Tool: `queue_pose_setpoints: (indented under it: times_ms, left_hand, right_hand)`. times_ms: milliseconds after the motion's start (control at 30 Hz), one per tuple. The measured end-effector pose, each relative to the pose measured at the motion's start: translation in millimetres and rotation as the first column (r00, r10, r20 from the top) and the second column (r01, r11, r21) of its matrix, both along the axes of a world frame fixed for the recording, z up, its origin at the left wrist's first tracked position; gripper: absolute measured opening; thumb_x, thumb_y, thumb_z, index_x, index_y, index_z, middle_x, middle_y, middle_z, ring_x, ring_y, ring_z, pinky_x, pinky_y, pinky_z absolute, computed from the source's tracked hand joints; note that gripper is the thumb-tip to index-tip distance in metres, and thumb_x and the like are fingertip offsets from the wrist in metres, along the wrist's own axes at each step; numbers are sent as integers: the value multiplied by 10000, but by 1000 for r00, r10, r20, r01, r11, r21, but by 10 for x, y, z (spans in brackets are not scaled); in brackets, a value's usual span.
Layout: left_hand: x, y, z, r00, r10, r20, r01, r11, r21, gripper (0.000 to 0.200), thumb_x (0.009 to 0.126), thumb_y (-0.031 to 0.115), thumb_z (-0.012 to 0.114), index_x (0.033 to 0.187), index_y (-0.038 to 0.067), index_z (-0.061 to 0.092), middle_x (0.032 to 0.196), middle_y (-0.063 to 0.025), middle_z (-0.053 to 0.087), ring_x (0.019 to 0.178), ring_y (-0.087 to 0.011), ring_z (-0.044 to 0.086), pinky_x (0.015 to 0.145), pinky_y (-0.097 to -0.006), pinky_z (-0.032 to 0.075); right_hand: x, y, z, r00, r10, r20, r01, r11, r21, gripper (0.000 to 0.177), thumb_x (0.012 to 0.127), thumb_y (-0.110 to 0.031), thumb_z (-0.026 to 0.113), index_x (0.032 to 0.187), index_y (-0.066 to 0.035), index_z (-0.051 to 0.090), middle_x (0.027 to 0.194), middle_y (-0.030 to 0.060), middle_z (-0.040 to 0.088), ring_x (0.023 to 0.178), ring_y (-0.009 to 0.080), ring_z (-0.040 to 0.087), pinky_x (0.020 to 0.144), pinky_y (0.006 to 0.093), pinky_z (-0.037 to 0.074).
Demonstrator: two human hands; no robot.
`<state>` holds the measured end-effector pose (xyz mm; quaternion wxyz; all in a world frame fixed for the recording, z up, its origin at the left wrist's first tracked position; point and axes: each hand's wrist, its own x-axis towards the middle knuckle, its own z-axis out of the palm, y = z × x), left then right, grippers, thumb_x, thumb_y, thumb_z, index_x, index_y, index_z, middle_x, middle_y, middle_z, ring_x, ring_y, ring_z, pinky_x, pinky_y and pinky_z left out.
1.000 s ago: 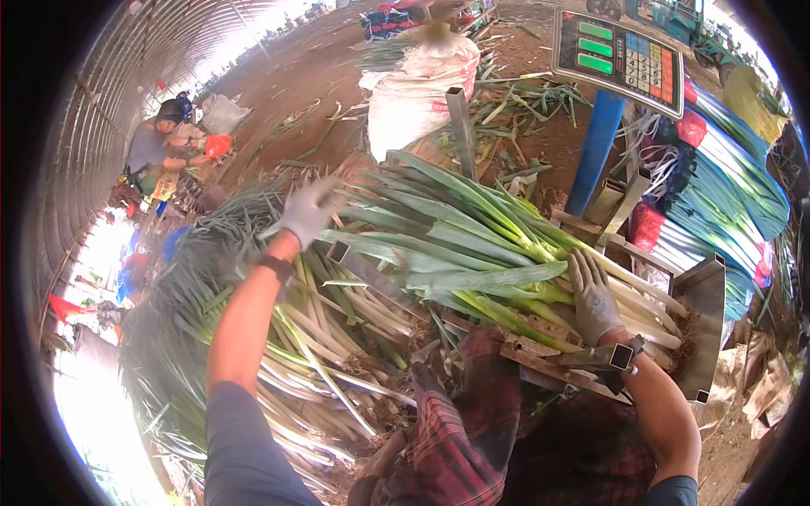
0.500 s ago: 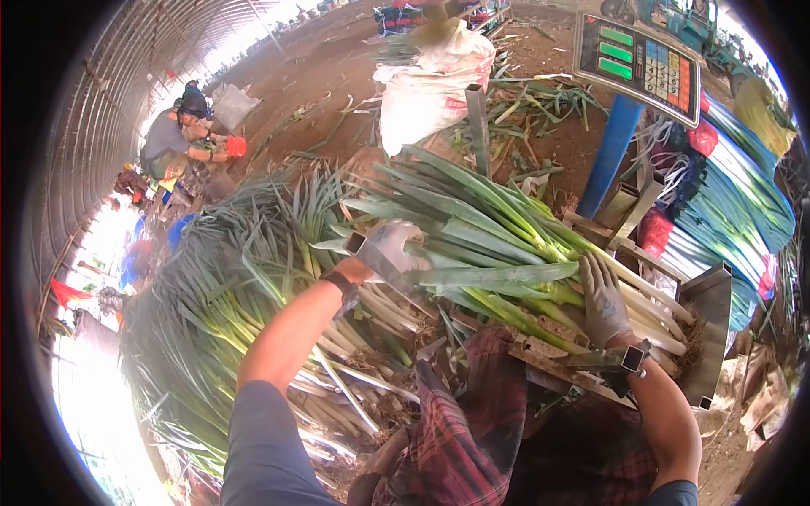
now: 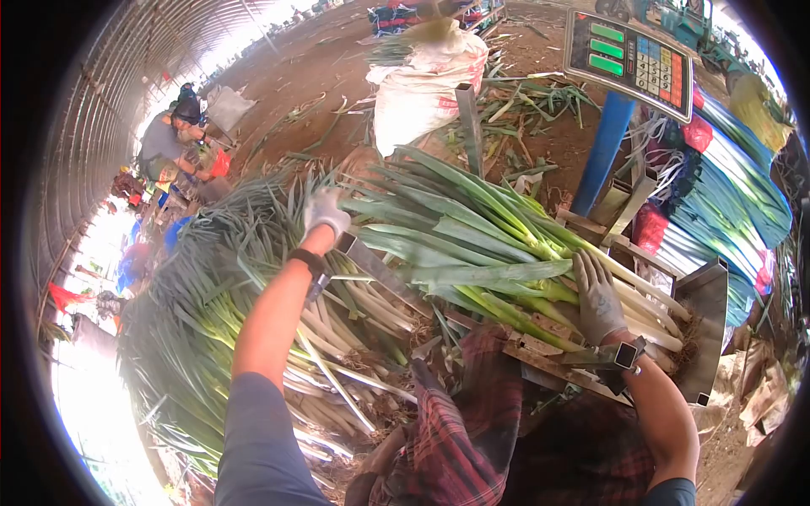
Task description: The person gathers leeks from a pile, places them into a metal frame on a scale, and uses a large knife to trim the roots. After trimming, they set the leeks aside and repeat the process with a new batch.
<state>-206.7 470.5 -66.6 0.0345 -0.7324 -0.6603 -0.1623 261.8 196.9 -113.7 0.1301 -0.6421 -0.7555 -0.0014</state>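
Long green leeks [image 3: 472, 223] lie in a metal cradle [image 3: 707, 325], leaves to the left and white root ends against its right end plate. My right hand [image 3: 599, 299], in a pale glove, rests flat on the stalks with its fingers stretched out. At the left leaf tips is my left hand [image 3: 326, 211], also gloved; its fingers are blurred and partly hidden, so its grip is unclear. A large pile of loose leeks [image 3: 211, 312] spreads below and left of it.
A scale display [image 3: 629, 63] stands on a blue post [image 3: 603, 152] at upper right. Bundled leeks [image 3: 726, 202] lie beyond it. An upright metal post [image 3: 469, 126] stands near a white sack [image 3: 430, 88]. Another person [image 3: 173, 143] crouches at upper left.
My left hand has moved left and up, from the middle of the leaves to their tips. My right hand stays on the stalks. The other person's hands have shifted slightly.
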Motion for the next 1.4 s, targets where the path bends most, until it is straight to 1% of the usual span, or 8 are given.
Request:
queue_pose_setpoints:
  times_ms: [200,300,500,633,800,1000,1133,1400]
  left_hand:
    - [-224,494,210,920,-320,227,254,927,276,639,737,208,798,1338,114,601,1370,-160,572,1289,-363,523,1124,-408,400]
    - [125,276,487,977,59,-205,71,814,576,658,759,290,823,1341,116,573,1366,-157,570,1280,-358,531,1084,-432,413]
    - [-62,128,766,986,165,30,-153,958,-241,607,760,252,806,1309,130,579,1435,-168,518,1270,-391,513,1048,-453,428]
    - [-615,-159,266,935,-304,-181,334,928,166,733,781,126,740,1468,149,483,1477,-190,476,1374,-412,431,1159,-421,356]
    - [-886,-1415,321,973,-134,186,171,965,-201,877,835,108,677,1590,59,235,1595,-242,337,1501,-352,301,1233,-342,227]
    - [-669,-3169,510,901,105,420,190,776,-602,620,931,188,619,1487,-14,435,1361,-231,613,1275,-296,599,1081,-359,462]
    - [138,-3561,549,732,-131,669,469,809,-355,459,957,205,623,1387,51,580,1281,-168,682,1174,-268,663,1034,-364,507]
    - [1991,-2401,172,773,-590,231,545,805,233,439,857,282,743,1236,80,647,1265,-190,626,1231,-370,552,1021,-485,439]
  right_hand:
    - [-28,-1,38,1000,-9,-24,8,1000,-12,977,817,-360,788,1527,52,258,1535,256,370,1429,417,351,1202,490,285]
    - [-16,3,22,999,6,-41,-6,1000,8,966,816,-359,789,1518,58,275,1527,265,377,1428,418,353,1203,487,285]
    - [-34,-12,94,998,-2,-70,2,1000,-11,935,820,-349,788,1501,71,305,1504,289,394,1427,426,353,1209,487,282]
    - [0,-28,86,994,44,-103,-43,999,11,943,827,-347,785,1518,57,287,1514,281,388,1436,429,343,1207,484,289]
    - [432,30,-323,975,215,57,-221,967,129,884,844,-272,762,1546,-3,296,1550,250,369,1443,438,335,1207,486,290]
    - [517,-193,170,934,157,-320,-166,986,1,608,874,-181,716,1424,-22,509,1491,220,471,1375,373,459,1148,417,388]
    - [397,-325,275,925,120,-361,-158,985,-76,526,892,-109,674,1395,-29,545,1462,186,515,1301,328,537,1091,388,441]
    - [361,-456,-177,927,63,-371,-70,998,-5,600,900,-119,638,1481,-77,497,1547,165,431,1392,339,424,1111,397,430]
